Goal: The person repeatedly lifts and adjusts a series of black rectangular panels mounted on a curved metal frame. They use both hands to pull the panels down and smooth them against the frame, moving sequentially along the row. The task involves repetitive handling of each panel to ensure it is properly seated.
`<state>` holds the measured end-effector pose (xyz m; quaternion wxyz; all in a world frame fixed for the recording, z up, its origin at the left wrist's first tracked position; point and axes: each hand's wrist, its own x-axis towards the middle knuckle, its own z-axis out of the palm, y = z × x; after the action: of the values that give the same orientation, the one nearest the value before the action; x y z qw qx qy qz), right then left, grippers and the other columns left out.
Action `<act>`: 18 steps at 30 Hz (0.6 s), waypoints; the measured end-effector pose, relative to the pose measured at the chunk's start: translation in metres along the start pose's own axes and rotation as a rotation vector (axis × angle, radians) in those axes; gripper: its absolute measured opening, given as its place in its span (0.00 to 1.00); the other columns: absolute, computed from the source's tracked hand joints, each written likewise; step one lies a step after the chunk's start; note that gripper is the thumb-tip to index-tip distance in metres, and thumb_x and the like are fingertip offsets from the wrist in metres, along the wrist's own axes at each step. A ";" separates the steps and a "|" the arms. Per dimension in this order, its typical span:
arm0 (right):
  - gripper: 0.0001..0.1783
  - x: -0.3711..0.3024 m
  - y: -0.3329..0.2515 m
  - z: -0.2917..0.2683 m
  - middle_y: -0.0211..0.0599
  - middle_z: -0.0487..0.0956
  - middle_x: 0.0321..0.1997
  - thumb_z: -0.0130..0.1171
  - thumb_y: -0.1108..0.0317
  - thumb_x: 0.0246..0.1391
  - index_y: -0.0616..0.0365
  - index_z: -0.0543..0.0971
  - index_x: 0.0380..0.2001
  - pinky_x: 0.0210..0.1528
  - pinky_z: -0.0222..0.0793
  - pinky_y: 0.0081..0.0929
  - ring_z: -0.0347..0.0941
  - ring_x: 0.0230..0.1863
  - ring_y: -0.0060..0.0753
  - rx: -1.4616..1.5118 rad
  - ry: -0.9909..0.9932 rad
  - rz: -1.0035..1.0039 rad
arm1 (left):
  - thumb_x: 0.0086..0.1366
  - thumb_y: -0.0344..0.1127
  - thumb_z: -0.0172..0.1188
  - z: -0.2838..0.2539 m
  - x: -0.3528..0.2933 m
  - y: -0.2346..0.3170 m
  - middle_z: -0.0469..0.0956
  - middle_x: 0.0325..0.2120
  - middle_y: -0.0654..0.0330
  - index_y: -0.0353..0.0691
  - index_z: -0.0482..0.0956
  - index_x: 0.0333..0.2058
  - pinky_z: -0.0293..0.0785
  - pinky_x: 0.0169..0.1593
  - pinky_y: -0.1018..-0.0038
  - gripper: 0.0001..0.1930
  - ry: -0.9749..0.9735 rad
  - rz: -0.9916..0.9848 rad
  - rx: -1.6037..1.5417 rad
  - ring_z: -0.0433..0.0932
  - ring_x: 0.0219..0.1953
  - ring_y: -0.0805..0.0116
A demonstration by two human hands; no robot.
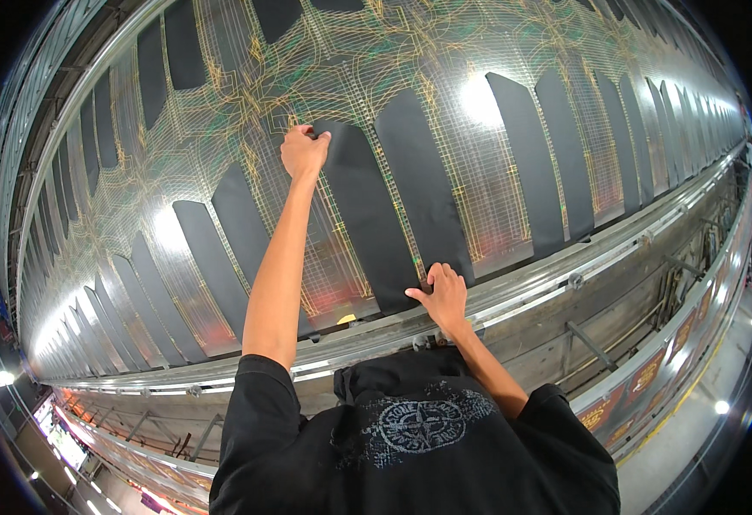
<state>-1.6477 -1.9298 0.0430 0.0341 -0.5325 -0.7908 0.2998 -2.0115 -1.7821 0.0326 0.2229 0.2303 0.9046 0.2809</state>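
A long, dark grey flat panel (pixel 363 210), like cut fabric or thin sheet, lies on a shiny silver table (pixel 496 189) covered with yellow and green lines. My left hand (pixel 305 154) pinches its far left corner between thumb and fingers. At the near end, my right hand (pixel 442 294) rests by the panel's right corner, thumb spread out to the left and fingers bent. Its fingers touch down at the gap beside a second dark panel (pixel 419 163), and I see nothing lifted in them.
More dark panels (pixel 522 154) lie in pairs along the table on both sides. A metal rail (pixel 530 296) runs along the table's near edge, close to my body. Beyond it are a lower frame with struts (pixel 594 343) and a walkway (pixel 693 429) at the right.
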 end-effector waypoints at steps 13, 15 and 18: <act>0.31 -0.002 -0.006 -0.008 0.31 0.71 0.31 0.79 0.48 0.37 0.52 0.70 0.32 0.41 0.60 0.40 0.72 0.36 0.42 0.042 -0.008 0.018 | 0.55 0.22 0.71 -0.131 -0.194 0.015 0.83 0.32 0.54 0.33 0.84 0.33 0.77 0.42 0.69 0.07 -0.284 0.684 -0.278 0.83 0.35 0.60; 0.31 -0.001 -0.006 -0.008 0.31 0.71 0.32 0.79 0.48 0.37 0.52 0.70 0.32 0.41 0.60 0.40 0.72 0.37 0.42 0.035 -0.010 0.033 | 0.54 0.20 0.72 -0.169 -0.219 0.027 0.83 0.32 0.55 0.34 0.84 0.33 0.77 0.43 0.68 0.08 -0.142 0.848 -0.350 0.82 0.35 0.60; 0.31 -0.001 -0.006 -0.007 0.31 0.71 0.32 0.79 0.48 0.37 0.52 0.70 0.32 0.41 0.60 0.40 0.71 0.37 0.42 0.032 -0.001 0.036 | 0.56 0.22 0.72 -0.206 -0.216 0.055 0.83 0.31 0.55 0.32 0.84 0.34 0.76 0.43 0.70 0.07 -0.234 0.911 -0.234 0.81 0.35 0.62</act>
<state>-1.6498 -1.9291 0.0519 0.0368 -0.5459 -0.7763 0.3132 -1.9336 -1.9428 0.2785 0.2021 0.6066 0.6427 0.4221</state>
